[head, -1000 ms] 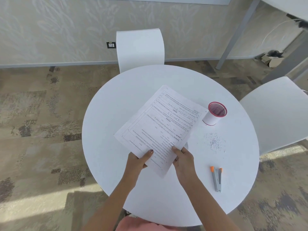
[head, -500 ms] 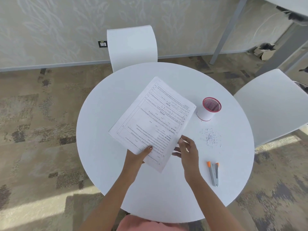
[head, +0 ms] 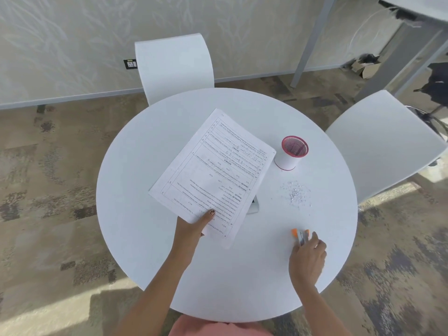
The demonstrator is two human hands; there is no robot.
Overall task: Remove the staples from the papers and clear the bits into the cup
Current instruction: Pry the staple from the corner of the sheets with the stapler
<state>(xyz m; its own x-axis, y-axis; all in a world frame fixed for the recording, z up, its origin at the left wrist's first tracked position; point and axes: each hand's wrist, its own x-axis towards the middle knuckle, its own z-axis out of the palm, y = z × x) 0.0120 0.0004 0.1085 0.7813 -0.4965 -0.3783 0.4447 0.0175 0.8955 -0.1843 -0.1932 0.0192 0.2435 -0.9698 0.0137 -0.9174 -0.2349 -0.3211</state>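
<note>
A stack of printed papers (head: 213, 173) is tilted over the middle of the round white table (head: 145, 238), its near corner pinched by my left hand (head: 194, 226). My right hand (head: 308, 255) rests on the table to the right, fingers curled around the grey staple remover with orange tips (head: 300, 235). A pile of small silvery staple bits (head: 295, 194) lies on the table between the remover and the cup. The white cup with a red mesh inside (head: 292, 152) stands upright at the far right, beside the papers' far corner.
A white chair (head: 173, 66) stands behind the table and another white chair (head: 383, 141) to its right. A small white object (head: 253, 206) pokes out from under the papers' right edge. Patterned carpet surrounds the table.
My right hand let go of the papers and moved right and toward me onto the staple remover. My left hand still holds the papers, which shifted slightly left.
</note>
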